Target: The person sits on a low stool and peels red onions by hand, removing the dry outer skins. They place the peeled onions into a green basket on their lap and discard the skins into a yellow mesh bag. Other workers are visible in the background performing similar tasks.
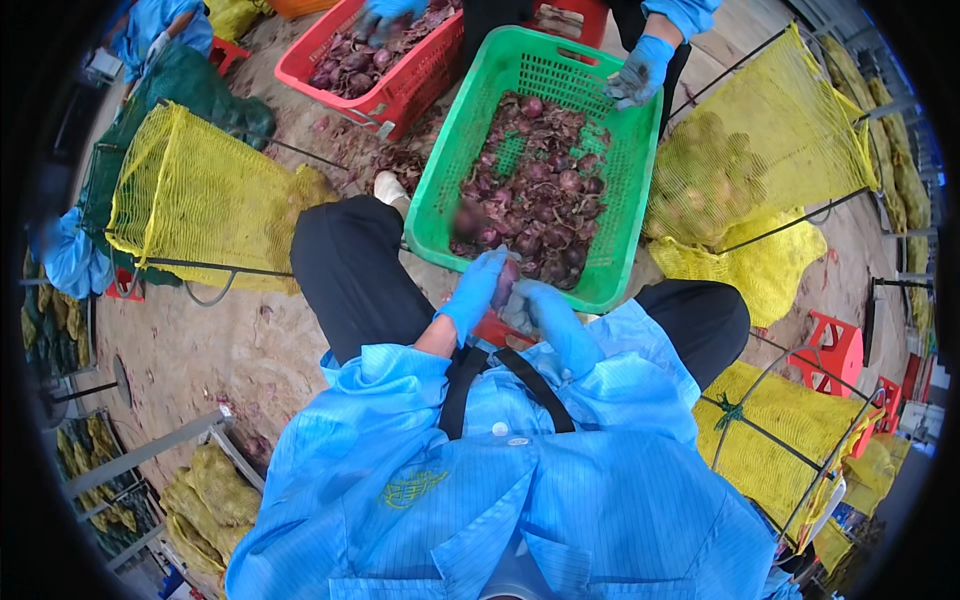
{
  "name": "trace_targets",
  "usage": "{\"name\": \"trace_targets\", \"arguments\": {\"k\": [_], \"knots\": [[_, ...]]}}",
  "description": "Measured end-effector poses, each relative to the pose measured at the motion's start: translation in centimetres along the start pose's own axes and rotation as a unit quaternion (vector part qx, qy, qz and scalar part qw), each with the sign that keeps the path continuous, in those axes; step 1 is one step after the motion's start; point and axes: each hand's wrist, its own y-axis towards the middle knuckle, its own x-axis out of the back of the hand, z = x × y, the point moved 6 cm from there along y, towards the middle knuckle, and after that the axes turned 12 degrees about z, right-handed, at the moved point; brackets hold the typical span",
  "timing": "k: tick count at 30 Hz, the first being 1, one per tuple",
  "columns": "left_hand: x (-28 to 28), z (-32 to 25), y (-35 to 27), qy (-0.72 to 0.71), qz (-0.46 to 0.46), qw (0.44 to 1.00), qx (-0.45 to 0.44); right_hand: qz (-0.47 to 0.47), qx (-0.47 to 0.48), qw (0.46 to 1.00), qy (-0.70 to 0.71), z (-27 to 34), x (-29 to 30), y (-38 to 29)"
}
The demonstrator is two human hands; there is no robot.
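A red onion (507,283) is held between my two hands, just in front of the near rim of a green plastic crate (435,161). My left hand (478,291), in a blue glove, grips it from the left with fingers pointing up. The curled fingers of my right hand (546,319), also gloved and dirty at the tips, are against its lower right side. Inside the crate, which tilts away between my knees, lie many red onions (555,180) and loose dry skins.
A co-worker's gloved hand (641,73) is at the crate's right rim. Another gloved hand (390,16) reaches into a red crate (409,82) of onions. Yellow mesh bags on metal frames flank me, left (206,195) and right (780,142). Red stools (829,352) stand right.
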Motion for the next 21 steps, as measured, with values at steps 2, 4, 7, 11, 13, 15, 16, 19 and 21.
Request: {"name": "trace_targets", "arguments": {"k": [2, 4, 7, 11, 13, 15, 16, 19, 21], "knots": [[-0.7, 0.2, 0.0, -0.098, 0.033, 0.993, 0.052, 0.018, 0.145, 0.979, 0.140, 1.6, 0.8, -0.3], [-2.0, -0.4, -1.1, -0.212, 0.011, 0.973, 0.093, 0.108, 0.289, 0.919, 0.244, 4.6, 1.1, -1.1], [-3.1, -1.8, -1.3, -0.303, 0.182, 0.935, 0.024, -0.041, 0.377, 0.841, 0.385, 5.5, 5.9, -2.6], [-3.5, -3.1, -1.5, -0.332, 0.156, 0.930, -0.004, -0.064, 0.234, 0.925, 0.293, 4.0, 5.7, -1.4], [-3.2, -3.0, -1.4, -0.342, 0.112, 0.933, -0.012, -0.109, 0.129, 0.967, 0.188, 2.6, 3.1, -0.7], [-2.5, -2.8, -1.3, -0.314, 0.075, 0.946, -0.033, -0.118, 0.065, 0.982, 0.134, 0.5, 3.1, 1.0], [-2.1, -2.6, -1.3, -0.301, 0.056, 0.951, -0.044, -0.127, 0.035, 0.983, 0.126, 0.2, 2.0, 1.0], [-0.2, -1.3, -0.6, -0.240, -0.027, 0.969, -0.048, -0.093, -0.002, 0.988, 0.121, -2.3, 1.6, 1.9], [0.9, -0.5, -0.5, -0.157, -0.099, 0.980, -0.072, -0.054, 0.029, 0.988, 0.145, -2.5, -1.5, 1.1]]}}
